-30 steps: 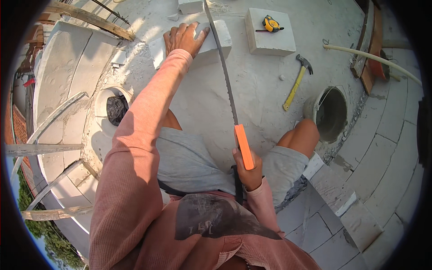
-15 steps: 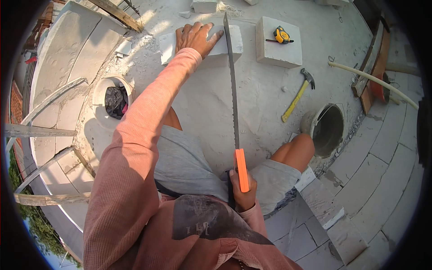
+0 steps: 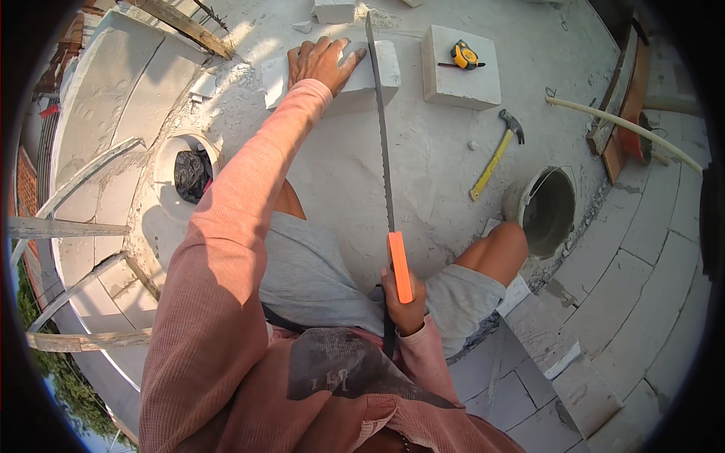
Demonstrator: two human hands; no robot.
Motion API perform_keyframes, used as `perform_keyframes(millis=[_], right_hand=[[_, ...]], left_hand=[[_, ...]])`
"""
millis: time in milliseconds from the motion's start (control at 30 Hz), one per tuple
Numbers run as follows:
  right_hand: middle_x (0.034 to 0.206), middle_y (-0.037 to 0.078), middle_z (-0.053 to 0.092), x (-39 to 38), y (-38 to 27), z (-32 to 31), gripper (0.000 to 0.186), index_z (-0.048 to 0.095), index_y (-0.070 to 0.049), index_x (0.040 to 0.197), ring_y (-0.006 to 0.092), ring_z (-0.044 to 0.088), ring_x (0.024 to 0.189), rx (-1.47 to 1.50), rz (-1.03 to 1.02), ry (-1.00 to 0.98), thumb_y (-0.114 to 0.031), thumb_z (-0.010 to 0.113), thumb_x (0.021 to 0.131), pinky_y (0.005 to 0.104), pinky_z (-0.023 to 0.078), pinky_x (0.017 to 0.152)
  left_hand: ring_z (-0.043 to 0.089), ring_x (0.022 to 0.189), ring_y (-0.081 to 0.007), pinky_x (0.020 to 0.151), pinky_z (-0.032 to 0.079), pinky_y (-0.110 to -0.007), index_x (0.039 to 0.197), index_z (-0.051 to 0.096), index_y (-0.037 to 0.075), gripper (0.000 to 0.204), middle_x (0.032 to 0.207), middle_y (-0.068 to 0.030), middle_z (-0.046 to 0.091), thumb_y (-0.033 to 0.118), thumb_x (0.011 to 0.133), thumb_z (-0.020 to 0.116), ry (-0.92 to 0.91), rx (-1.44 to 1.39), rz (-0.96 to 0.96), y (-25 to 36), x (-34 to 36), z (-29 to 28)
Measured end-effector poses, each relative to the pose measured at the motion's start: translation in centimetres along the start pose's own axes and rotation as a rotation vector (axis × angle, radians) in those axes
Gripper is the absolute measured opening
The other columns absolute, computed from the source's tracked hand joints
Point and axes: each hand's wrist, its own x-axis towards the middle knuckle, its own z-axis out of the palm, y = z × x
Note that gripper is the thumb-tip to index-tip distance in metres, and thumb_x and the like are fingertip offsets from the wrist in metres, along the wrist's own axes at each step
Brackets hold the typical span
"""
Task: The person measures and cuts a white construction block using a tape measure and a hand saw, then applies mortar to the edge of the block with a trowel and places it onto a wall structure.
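My left hand [image 3: 325, 64] lies on top of a pale grey lightweight block [image 3: 349, 98], its fingers spread over the far edge. Gripped in my right hand [image 3: 408, 308], close to my lap, is a hand saw [image 3: 387, 174] with an orange handle. Its long toothed blade points away from me and crosses the block near its right end, to the right of my left thumb. How deep the teeth sit in the block cannot be made out.
Right of the sawn block, another block [image 3: 461, 81] carries a yellow and black tape measure [image 3: 466, 55]. A yellow-handled claw hammer [image 3: 497, 155] lies nearer, beside a grey bucket [image 3: 515, 205]. At left stands a white bucket [image 3: 168, 162] with a black plastic bag [image 3: 192, 174].
My right hand has pushed the saw forward, away from my body. My left hand stays on the block, and the whole view has shifted slightly.
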Motion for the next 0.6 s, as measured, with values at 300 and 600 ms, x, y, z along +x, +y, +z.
perform_keyframes(millis=[300,600], right_hand=[[0.063,0.008,0.054,4.6,-3.2,1.6,0.023,0.059,0.001,0.083,0.0145,0.046,0.055,0.033,-0.054,0.016,-0.015,0.07,0.096,0.0333,0.043,0.055],[0.06,0.009,0.053,12.0,-9.0,-0.3,0.026,0.057,0.002,0.081,0.0147,0.045,0.055,0.032,0.136,-0.086,-0.014,0.07,0.095,0.0329,0.043,0.054]], left_hand=[[0.052,0.126,-0.022,0.109,0.031,-0.04,0.133,0.067,0.019,0.062,0.131,-0.0005,0.065,0.065,0.099,0.045,0.04,-0.019,0.019,-0.7,0.3,0.0],[0.055,0.121,-0.0233,0.108,0.032,-0.041,0.13,0.069,0.019,0.061,0.126,-0.0017,0.068,0.065,0.099,0.045,0.077,-0.031,0.05,-0.5,1.1,0.9]])
